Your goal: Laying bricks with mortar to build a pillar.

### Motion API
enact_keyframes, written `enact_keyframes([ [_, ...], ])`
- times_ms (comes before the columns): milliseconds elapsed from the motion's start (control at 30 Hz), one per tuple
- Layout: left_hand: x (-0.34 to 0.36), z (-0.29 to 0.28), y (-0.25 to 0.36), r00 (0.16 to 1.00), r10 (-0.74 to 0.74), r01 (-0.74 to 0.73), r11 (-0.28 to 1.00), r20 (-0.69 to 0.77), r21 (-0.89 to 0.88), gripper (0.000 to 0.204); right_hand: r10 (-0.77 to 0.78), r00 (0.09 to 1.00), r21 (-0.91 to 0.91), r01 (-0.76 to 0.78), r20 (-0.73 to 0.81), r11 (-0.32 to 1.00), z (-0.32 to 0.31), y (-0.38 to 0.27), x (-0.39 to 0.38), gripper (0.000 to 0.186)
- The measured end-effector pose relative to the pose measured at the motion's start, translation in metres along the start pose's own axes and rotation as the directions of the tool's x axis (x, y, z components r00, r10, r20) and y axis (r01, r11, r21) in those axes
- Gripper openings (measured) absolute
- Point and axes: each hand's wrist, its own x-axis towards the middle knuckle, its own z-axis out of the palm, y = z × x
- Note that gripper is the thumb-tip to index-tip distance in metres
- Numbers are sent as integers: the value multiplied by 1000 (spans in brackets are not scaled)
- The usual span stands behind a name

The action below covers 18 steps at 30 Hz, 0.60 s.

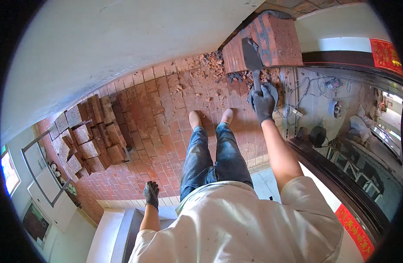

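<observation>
My right hand (263, 103), in a dark glove, is closed around the handle of a trowel (251, 56). The dark flat blade points away from me and overlaps the side of a low block of red brickwork (286, 41), with some grey mortar near its tip. Grey mortar joints run across the brickwork. Partly hidden behind my right hand is a rounded grey thing (274, 94), perhaps a bucket or bowl. Down at my left, my gloved left hand (151, 193) hangs with loosely bent fingers, apparently holding nothing.
Brick rubble (213, 65) lies along the pale wall (109, 35). A pile of loose bricks (89, 136) stands on the red paved floor (162, 131) at left, beside a grey metal frame (35, 142). At right, cables (306, 87) lie beyond a dark door frame (328, 175).
</observation>
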Motion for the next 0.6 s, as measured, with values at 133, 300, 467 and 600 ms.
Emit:
enact_keyframes([
  [133, -1, 2, -12, 999, -42, 41, 998, -27, -39, 38, -117, 990, -3, 117, -75, 993, 12, 11, -22, 33],
  [300, -5, -7, -21, 998, -53, 53, 999, -25, -12, 40, 40, 994, -82, -32, 104, 996, 68, 31, 18, 24],
  [467, -5, -16, -17, 993, -84, 89, 994, -78, 59, 52, 51, 997, -71, -47, 53, 996, 90, 30, 55, 26],
  [600, -1, -4, -7, 999, -33, 34, 999, -43, 31, 49, 9, 999, 126, -14, 38, 992, 73, 17, 62, 33],
])
